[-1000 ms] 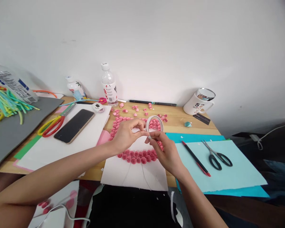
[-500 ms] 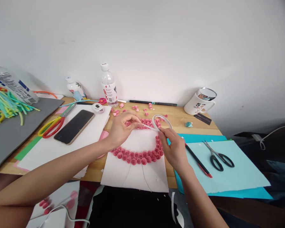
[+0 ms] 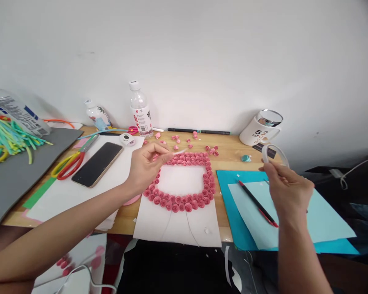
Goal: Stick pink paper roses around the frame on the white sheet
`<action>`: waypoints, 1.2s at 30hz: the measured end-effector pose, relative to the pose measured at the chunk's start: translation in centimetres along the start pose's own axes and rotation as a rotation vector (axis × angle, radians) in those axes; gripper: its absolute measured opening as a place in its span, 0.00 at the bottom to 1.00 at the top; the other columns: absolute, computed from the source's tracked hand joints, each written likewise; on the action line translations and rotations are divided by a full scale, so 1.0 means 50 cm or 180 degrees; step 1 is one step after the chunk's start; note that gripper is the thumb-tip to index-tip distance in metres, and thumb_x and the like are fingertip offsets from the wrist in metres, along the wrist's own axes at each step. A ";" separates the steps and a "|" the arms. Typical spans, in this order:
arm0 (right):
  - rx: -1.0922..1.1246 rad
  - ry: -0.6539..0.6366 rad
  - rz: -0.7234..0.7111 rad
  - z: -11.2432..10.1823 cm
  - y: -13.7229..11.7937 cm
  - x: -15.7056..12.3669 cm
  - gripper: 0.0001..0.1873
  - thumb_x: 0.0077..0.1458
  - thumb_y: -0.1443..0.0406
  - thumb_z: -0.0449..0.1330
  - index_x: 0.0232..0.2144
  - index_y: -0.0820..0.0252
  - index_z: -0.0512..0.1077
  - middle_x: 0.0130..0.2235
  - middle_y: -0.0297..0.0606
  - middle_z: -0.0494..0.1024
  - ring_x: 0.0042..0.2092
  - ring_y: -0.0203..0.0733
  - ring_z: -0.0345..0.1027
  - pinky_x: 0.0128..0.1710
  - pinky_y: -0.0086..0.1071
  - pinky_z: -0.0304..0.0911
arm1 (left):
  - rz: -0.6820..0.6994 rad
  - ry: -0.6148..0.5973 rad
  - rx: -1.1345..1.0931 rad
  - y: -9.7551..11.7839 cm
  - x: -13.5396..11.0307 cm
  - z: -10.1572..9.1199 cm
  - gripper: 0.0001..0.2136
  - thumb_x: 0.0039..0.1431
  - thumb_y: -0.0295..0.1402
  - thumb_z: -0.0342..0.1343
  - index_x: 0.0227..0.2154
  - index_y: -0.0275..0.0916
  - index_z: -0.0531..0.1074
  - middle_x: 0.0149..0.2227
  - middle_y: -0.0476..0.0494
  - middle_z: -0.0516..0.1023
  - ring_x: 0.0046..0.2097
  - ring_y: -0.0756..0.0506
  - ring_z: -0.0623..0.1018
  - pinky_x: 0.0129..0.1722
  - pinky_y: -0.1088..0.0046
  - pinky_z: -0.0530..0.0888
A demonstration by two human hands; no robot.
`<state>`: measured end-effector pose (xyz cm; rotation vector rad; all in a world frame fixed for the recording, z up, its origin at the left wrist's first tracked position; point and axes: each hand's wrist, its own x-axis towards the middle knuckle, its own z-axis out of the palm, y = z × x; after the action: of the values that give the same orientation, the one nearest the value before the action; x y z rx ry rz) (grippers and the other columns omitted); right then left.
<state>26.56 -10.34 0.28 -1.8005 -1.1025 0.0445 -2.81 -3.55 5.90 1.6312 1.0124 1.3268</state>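
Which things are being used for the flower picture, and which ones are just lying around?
In use, it seems:
- white tape roll, in the right hand
- thin white strip, in the left hand
- white sheet
- pink paper flowers on it

Probably just lying around:
- phone
- mug
- clear bottle

Left hand (image 3: 145, 165) pinches, right hand (image 3: 290, 185) grips (well apart), forearms (image 3: 79, 220) outstretched.
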 end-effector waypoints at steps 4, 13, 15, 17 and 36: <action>-0.1532 -0.0613 -0.0296 -0.017 0.095 -0.004 0.15 0.54 0.57 0.54 0.30 0.57 0.78 0.33 0.47 0.79 0.42 0.61 0.70 0.38 0.50 0.64 | -0.0667 -0.0759 -0.0158 0.007 -0.012 0.004 0.10 0.47 0.37 0.64 0.23 0.36 0.73 0.29 0.46 0.76 0.33 0.49 0.74 0.36 0.72 0.72; 0.1213 -0.2193 -0.0360 0.022 -0.040 -0.038 0.23 0.54 0.58 0.58 0.52 0.53 0.68 0.49 0.42 0.75 0.48 0.48 0.70 0.45 0.46 0.68 | -0.1168 -0.0865 -0.0471 -0.018 -0.016 0.028 0.10 0.44 0.38 0.65 0.24 0.37 0.74 0.28 0.48 0.76 0.30 0.52 0.73 0.33 0.74 0.71; 0.1794 -0.2627 -0.0158 0.042 -0.087 -0.040 0.24 0.52 0.58 0.61 0.52 0.54 0.68 0.48 0.42 0.76 0.45 0.45 0.72 0.40 0.41 0.71 | -0.1207 -0.0778 -0.0412 -0.020 -0.017 0.028 0.11 0.43 0.39 0.65 0.23 0.36 0.74 0.27 0.48 0.76 0.29 0.52 0.72 0.32 0.74 0.71; 0.1937 -0.2667 0.0052 0.061 -0.115 -0.044 0.19 0.50 0.57 0.63 0.44 0.58 0.73 0.38 0.41 0.79 0.37 0.43 0.73 0.34 0.38 0.72 | -0.1243 -0.0711 -0.0317 -0.020 -0.019 0.024 0.12 0.42 0.40 0.66 0.23 0.36 0.74 0.26 0.48 0.76 0.28 0.52 0.72 0.30 0.74 0.71; 0.0956 -0.1280 -0.0215 0.075 -0.160 -0.096 0.10 0.51 0.61 0.60 0.31 0.60 0.79 0.23 0.35 0.72 0.26 0.36 0.65 0.25 0.32 0.65 | -0.1693 -0.0174 0.0013 -0.037 -0.021 0.036 0.14 0.37 0.42 0.68 0.17 0.36 0.75 0.19 0.48 0.74 0.22 0.53 0.68 0.22 0.76 0.67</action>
<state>16.73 -10.16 2.34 -1.5166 -1.3557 0.5238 -1.36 -4.00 3.54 1.2674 1.3012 0.9153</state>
